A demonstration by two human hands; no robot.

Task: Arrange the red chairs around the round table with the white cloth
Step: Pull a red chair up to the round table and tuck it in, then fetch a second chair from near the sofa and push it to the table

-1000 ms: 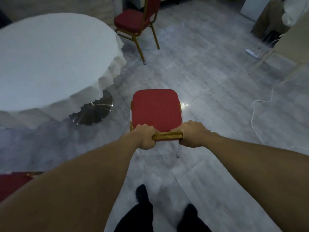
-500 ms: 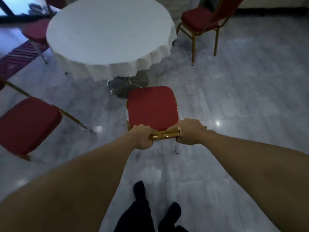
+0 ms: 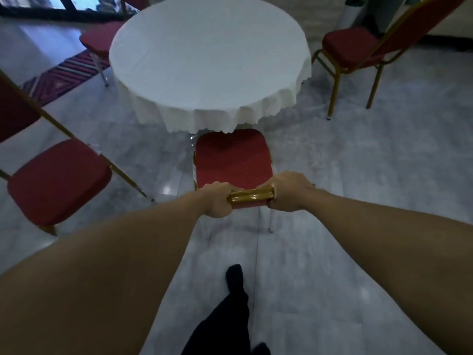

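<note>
Both your hands, left hand and right hand, fingers clamped on chair backrest top; seat points at tabletop.

Straight ahead, the round table under its cloth, with the nearest chair just before it, seat front at the cloth's hanging edge, top rail gripped by the left hand and the right hand. To the left, a second chair; beyond the table's far left edge, a third chair; to the right of the table, a fourth chair. Behind the left chairs, on the floor, a rug.
</note>
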